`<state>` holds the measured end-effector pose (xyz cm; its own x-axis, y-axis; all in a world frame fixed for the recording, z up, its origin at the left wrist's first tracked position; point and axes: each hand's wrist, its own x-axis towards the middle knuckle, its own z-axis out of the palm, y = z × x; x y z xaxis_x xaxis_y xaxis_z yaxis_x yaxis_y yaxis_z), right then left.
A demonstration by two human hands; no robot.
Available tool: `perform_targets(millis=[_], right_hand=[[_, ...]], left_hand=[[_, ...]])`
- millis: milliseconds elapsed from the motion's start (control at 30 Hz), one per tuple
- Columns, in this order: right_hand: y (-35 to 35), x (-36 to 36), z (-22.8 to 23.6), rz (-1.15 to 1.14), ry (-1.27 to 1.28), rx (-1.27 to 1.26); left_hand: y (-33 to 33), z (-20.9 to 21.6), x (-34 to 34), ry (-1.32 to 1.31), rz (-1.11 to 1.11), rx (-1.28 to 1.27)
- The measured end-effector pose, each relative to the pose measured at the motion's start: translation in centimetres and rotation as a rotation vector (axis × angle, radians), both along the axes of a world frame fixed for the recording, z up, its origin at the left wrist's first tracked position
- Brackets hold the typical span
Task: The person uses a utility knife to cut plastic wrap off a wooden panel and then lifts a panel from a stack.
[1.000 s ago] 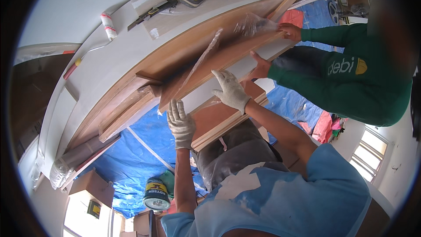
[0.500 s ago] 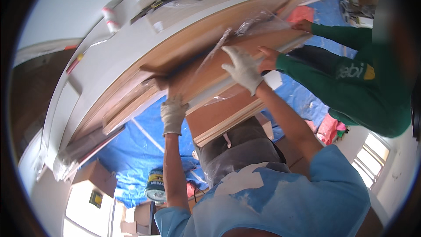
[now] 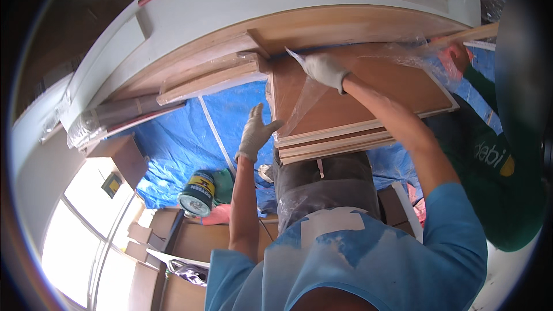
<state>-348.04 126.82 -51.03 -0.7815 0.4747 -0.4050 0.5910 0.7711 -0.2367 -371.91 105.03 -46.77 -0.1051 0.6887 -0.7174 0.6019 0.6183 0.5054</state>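
Observation:
A stack of brown wooden panels (image 3: 357,92) with pale edges lies in front of me, its near edge close to my legs. Over the top panel's far left part, my right hand (image 3: 325,73), in a whitish work glove, is closed on clear plastic film (image 3: 302,101). A crumpled tip pokes out past its fingers, and the film trails down across the panel. My left hand (image 3: 256,133), gloved too, is raised just left of the stack's corner. Its fingers and thumb are spread, with nothing in them.
A co-worker in green sleeves is at the right, one hand (image 3: 458,57) near more film. Long wooden boards (image 3: 213,80) lie along a white surface (image 3: 224,0) beyond the stack. Blue sheeting (image 3: 173,129) covers the floor, with a dark canister (image 3: 197,193) on the left.
The top panel now lies flatter on the stack. My left hand has come off its edge; my right hand, open before, has closed on film. The co-worker's hands have drawn away rightward.

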Motion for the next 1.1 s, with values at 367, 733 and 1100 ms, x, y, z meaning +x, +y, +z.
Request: perform_targets(millis=[367,733,1100], right_hand=[[0.8,-4.5,6.2,-0.103,0.040,-0.936],[-11.8,-6.4,-1.0,0.114,-0.145,-0.656],[3.4,-0.1,-19.0,-1.627,0.539,-0.235]], left_hand=[[0.9,-8.8,-6.5,0.346,0.312,-0.027],[-8.5,-6.9,0.4,-0.062,0.345,-0.078],[4.9,-2.8,-2.2,-0.510,1.016,0.106]])
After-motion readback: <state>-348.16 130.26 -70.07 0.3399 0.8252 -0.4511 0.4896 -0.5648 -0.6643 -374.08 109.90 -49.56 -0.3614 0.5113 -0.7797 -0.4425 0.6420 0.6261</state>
